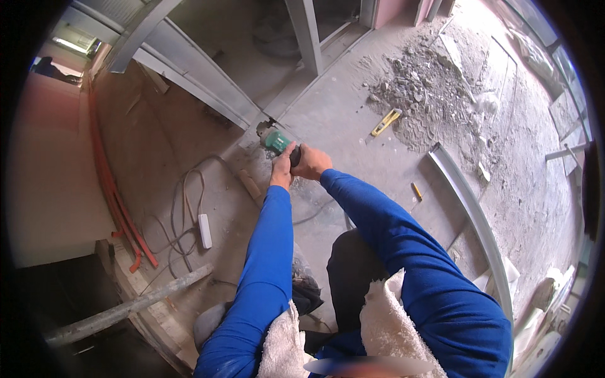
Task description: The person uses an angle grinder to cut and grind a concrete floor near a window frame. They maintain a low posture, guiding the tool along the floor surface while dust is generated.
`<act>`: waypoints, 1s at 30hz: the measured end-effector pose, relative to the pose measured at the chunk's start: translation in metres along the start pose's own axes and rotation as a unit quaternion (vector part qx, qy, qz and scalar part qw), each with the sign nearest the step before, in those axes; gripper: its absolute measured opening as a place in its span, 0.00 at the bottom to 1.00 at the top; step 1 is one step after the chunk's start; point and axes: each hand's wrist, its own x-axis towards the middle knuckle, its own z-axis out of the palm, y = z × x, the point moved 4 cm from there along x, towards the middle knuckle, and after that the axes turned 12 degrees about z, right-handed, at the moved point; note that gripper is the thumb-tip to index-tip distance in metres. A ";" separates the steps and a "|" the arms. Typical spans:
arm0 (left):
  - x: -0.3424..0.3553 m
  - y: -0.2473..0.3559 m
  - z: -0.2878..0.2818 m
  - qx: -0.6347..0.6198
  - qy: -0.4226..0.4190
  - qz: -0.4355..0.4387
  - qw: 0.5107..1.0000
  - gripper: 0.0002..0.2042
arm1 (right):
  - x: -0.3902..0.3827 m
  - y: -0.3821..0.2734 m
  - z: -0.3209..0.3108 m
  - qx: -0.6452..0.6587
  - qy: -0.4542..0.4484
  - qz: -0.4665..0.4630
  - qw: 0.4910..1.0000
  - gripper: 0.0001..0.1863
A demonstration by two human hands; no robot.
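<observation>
Presently clamps tool [276, 142] between fingers of left hand [282, 170] and right hand [313, 163], just beside foot of frame [195, 91]. Might lose control from catching frame's edge, or from loosening grip.

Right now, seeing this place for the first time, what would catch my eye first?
Probably the bright blue sleeves reaching up the middle to the left hand and right hand, which together grip a green power tool. Next might come the grey rubble heap at the upper right, with a yellow tool near its lower edge. Red pipes also stand out on the left.
</observation>
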 end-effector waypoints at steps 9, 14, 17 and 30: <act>0.015 -0.024 -0.002 0.009 -0.017 -0.007 1.000 0.24 | 0.007 0.016 0.001 -0.012 0.012 0.018 1.000 0.33; 0.011 -0.025 -0.006 0.033 -0.007 -0.009 0.999 0.26 | 0.008 0.018 0.004 -0.008 -0.003 0.029 1.000 0.32; 0.012 -0.026 -0.007 0.039 0.001 -0.011 0.999 0.27 | 0.008 0.019 0.004 0.002 -0.010 0.034 0.999 0.32; 0.007 -0.022 -0.004 0.062 0.014 -0.012 0.998 0.30 | 0.013 0.019 0.006 -0.008 -0.022 0.035 0.999 0.31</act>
